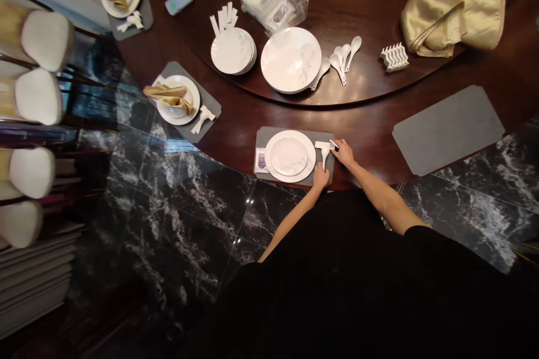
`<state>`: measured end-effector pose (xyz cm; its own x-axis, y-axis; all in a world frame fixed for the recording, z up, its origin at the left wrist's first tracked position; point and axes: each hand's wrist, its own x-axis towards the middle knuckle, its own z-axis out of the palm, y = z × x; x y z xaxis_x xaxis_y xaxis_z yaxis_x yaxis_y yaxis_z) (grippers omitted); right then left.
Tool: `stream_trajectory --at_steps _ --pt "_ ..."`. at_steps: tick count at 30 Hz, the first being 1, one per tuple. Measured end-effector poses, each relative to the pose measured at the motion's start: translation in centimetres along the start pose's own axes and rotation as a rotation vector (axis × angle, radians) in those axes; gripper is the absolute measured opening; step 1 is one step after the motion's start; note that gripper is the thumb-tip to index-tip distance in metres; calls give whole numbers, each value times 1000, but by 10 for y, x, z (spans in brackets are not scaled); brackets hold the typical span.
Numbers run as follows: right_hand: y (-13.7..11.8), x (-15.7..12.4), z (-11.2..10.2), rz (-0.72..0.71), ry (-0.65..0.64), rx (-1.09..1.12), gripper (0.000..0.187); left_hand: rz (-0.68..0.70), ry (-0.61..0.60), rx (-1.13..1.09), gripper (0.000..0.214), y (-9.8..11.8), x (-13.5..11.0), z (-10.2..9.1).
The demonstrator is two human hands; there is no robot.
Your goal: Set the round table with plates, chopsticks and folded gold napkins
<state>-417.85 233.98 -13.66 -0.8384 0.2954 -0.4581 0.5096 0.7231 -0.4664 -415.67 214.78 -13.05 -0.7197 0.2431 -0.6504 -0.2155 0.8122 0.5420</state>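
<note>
A grey placemat [263, 136] lies at the near edge of the dark round table, with a large white plate [310, 158] and a smaller plate [288, 156] stacked on it. My left hand [320, 176] pinches the handle of a white spoon [325, 150] lying on the mat's right side. My right hand [343, 152] holds a small white rest [322, 145] at the spoon's bowl, fingers pressed on it. A small packet [261, 160] sits at the mat's left end.
On the raised turntable are stacked white plates [290, 59], smaller plates [232, 50], loose spoons [343, 57], white rests [394, 56], a plastic bag [273, 2] and gold napkins [452, 5]. A bare grey mat [448, 129] lies right; set places [179, 100] and chairs [36, 95] left.
</note>
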Motion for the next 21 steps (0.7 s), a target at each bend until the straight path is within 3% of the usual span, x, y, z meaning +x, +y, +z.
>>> stream_trajectory --at_steps 3,10,15,21 --pt "-2 -6 5 36 36 35 54 -2 -29 119 41 3 -6 -4" --pt "-4 -48 18 145 137 165 44 23 26 308 44 10 -11 -4" --pt "-1 -79 27 208 27 284 37 41 30 352 32 10 -6 -3" --pt "-5 -83 26 112 -31 299 37 31 50 342 31 -1 3 1"
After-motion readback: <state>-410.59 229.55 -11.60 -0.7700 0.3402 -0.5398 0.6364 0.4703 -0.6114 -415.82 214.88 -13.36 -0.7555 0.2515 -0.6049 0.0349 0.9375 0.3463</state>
